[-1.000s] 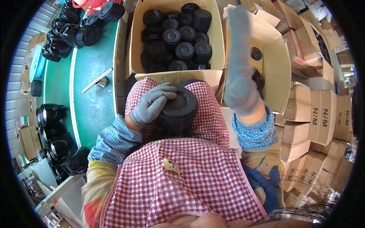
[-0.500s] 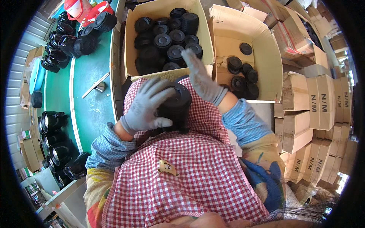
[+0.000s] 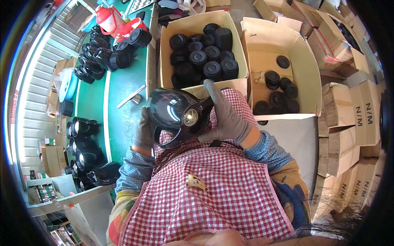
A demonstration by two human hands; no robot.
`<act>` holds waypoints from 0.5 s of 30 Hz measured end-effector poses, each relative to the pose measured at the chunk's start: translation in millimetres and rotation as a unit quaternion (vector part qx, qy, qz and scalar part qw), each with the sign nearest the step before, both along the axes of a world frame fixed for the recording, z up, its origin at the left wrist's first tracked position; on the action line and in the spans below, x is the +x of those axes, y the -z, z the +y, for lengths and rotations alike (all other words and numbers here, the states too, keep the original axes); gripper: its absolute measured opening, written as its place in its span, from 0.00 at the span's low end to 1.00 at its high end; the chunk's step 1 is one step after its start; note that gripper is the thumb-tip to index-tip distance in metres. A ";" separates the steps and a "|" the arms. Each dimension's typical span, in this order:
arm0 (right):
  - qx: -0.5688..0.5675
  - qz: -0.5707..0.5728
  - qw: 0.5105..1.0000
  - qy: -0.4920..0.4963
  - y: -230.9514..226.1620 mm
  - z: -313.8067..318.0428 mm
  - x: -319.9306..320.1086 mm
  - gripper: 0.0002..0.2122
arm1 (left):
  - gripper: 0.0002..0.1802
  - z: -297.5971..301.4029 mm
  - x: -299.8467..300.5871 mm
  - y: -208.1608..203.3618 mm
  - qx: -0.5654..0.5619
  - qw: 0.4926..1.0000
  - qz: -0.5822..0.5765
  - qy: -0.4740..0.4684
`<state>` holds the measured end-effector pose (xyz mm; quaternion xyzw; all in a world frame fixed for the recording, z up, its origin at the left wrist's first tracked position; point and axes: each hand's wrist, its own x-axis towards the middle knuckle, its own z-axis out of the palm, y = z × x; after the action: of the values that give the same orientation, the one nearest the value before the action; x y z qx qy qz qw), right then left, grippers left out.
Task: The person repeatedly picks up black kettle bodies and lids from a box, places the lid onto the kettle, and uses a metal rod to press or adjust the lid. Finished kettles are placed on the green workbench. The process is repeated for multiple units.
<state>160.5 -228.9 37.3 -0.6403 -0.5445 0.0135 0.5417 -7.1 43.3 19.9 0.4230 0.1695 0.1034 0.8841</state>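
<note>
Over my lap, a glossy black jug [image 3: 167,107] with a looped handle lies tilted on its side, a shiny metal spot showing in the opening at its right end. My left hand [image 3: 143,131], in a grey glove, holds its left side; most of the fingers are hidden behind it. Around the right end is my right hand [image 3: 232,121], also gloved in grey, with fingers above and thumb below. Just beyond the hands stands a cardboard box [image 3: 243,45] of stacked round black lids [image 3: 211,69].
A second cardboard box [image 3: 305,61], holding several black lids, stands to the right. On the green table [image 3: 123,117] at left are a metal tool [image 3: 132,96], more black jugs [image 3: 86,158] and a red bucket [image 3: 110,20]. Cartons [image 3: 342,104] are piled at far right.
The jug has gone from upright with its round black top facing up to tilted on its side. My right hand, raised apart before, now grips it. The view has shifted left.
</note>
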 end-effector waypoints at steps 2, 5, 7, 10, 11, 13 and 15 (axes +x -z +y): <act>0.030 -0.049 0.997 0.048 -7.3 -0.2 -7.2 0.69 | 0.37 -10.4 -7.2 4.3 -0.077 0.996 0.033 0.022; 0.024 -0.138 0.986 0.095 -24.5 -6.8 -13.6 0.65 | 0.37 -15.0 -16.8 22.0 -0.092 0.995 0.028 0.015; -0.031 -0.186 0.979 0.079 -36.6 -12.1 -18.3 0.62 | 0.32 -18.7 -17.5 25.6 -0.076 0.996 0.035 -0.006; -0.031 -0.170 0.978 0.114 -24.0 -18.4 -24.8 0.60 | 0.25 -39.9 -8.3 15.2 0.156 0.986 0.018 -0.053; -0.021 -0.175 0.977 0.119 -26.3 -21.8 -30.7 0.54 | 0.24 -31.1 -12.3 28.6 0.379 0.922 0.027 -0.073; 0.028 -0.110 0.983 0.147 -18.9 -20.5 -30.5 0.55 | 0.25 -30.0 -17.3 12.4 0.580 0.811 -0.022 -0.079; -0.005 0.037 0.990 0.136 -15.9 -29.4 -21.9 0.53 | 0.30 -21.5 -24.6 -6.0 0.817 0.573 0.023 -0.062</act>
<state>138.6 -258.3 53.2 -0.7105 -0.4318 -0.0339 0.5546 -31.7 21.7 25.9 0.9564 0.0590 0.2428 0.1510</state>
